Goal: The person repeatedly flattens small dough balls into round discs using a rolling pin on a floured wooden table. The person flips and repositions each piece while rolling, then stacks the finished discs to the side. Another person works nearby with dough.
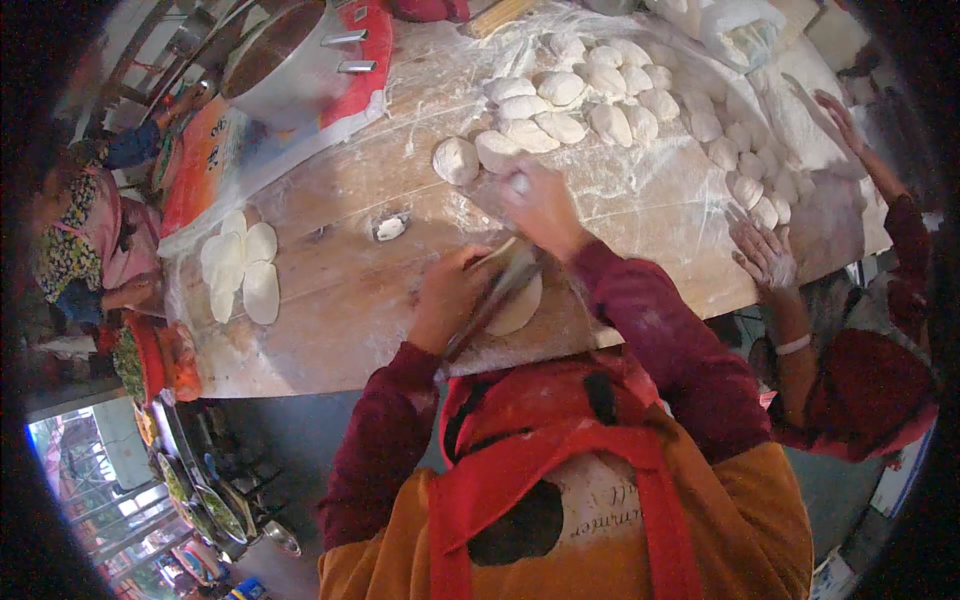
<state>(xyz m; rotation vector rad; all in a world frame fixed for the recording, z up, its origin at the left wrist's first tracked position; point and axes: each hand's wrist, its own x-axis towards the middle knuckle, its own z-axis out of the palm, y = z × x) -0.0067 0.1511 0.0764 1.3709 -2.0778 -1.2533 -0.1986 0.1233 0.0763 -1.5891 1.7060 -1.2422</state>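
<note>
My left hand (448,291) is curled near the table's front edge, with the thin pale rim of a dough sheet (496,253) at its fingers. Beside it runs a blurred dark bar, perhaps a rolling pin (491,304); its outline is unclear. A flat dough round (523,306) lies on the board, partly covered by that bar. My right hand (546,204) is bent into a loose fist farther up, close to a dough piece (496,150). A pale spot shows at its fingers, but blur hides whether it grips anything. A rounder dough ball (455,161) sits just left of that piece.
Several floured dough pieces (561,88) cover the far right of the wooden table (330,300). Flat dough ovals (261,291) overlap at left, and a small dough scrap (391,228) lies between. A large metal pot (300,82) stands far left. A co-worker's hands (763,251) rest at right.
</note>
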